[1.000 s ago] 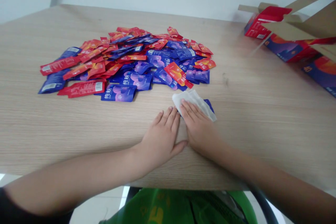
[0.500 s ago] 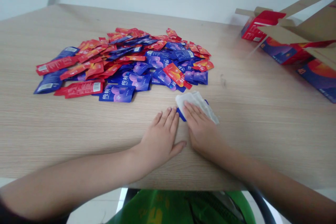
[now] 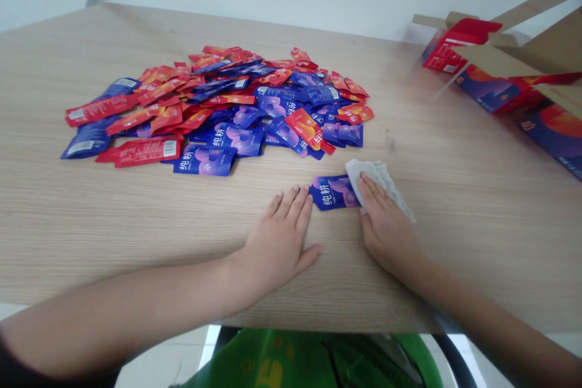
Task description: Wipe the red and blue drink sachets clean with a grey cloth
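Our left hand (image 3: 277, 245) lies open and flat on the bench (image 3: 459, 248), just beside a blue sachet (image 3: 331, 192) printed 纯耕. Our right hand (image 3: 386, 224) presses, unclenched, on a white cloth (image 3: 375, 179) overlapping the sachet's edge, below a red-and-blue sachet pile (image 3: 218, 109).

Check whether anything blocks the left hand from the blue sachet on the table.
Nothing visible does: only bare light wood tabletop lies between the left hand and the blue foil sachet. The white crumpled wipe under the right hand touches the sachet's right end.

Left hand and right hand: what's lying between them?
A blue sachet lies between the left hand and the right hand, in the head view.
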Demonstrator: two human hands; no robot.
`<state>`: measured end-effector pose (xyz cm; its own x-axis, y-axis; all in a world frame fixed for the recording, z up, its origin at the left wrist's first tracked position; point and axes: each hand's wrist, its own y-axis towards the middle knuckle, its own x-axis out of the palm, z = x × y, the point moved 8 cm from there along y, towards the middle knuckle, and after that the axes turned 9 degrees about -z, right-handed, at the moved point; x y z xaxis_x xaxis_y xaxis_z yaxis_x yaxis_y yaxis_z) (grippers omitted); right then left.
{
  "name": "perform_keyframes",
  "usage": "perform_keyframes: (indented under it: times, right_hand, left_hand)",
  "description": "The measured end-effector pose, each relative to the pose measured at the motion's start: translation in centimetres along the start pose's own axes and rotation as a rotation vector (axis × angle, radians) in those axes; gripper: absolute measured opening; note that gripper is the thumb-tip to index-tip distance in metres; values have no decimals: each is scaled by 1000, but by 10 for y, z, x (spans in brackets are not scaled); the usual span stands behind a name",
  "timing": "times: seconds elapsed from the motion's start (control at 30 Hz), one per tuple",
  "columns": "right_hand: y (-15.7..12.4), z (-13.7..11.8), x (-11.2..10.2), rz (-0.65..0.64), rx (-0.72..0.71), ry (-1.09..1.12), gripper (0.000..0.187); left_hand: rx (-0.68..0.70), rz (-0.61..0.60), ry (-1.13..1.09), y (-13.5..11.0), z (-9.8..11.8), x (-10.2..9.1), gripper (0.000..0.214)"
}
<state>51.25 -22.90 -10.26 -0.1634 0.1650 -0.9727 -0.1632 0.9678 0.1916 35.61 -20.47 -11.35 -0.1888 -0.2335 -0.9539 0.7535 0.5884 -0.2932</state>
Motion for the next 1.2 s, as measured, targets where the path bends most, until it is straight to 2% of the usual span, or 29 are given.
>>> perform_keyframes:
  times: [0.17,0.27,0.37,0.5,0.63,0.7,0.77,1.0,1.13,1.2]
  right_hand:
    - [18,-63,11,-86,-216,30,63]
    - [20,-81,14,-122,-301,8,63]
    - [14,-65,11,-107,-277,-3,61]
    - [-1,-6,2,-102,-87,7,60]
    - [-13,33,-6,-96,-17,92,57]
    - [-16,40,-8,-80,-4,137,57]
    - [-16,42,-9,-57,8,170,58]
    - [-14,37,-11,-39,10,263,52]
    - [-16,44,-15,-41,67,262,55]
    - [-18,48,-15,-42,90,227,56]
  left_hand:
    - [6,25,-12,0,0,-2,81]
    - [0,19,-17,0,0,-2,82]
    - [13,12,-8,0,0,-2,81]
    - [37,20,-5,-1,-4,-9,79]
    - [56,131,-100,7,-13,-33,52]
    - [8,196,-170,17,-22,-44,43]
    - [-35,217,-216,28,-29,-49,44]
    - [-19,199,-301,60,-27,-44,54]
    - [-24,269,-376,58,-26,-51,40]
    - [-6,301,-294,54,-21,-56,23]
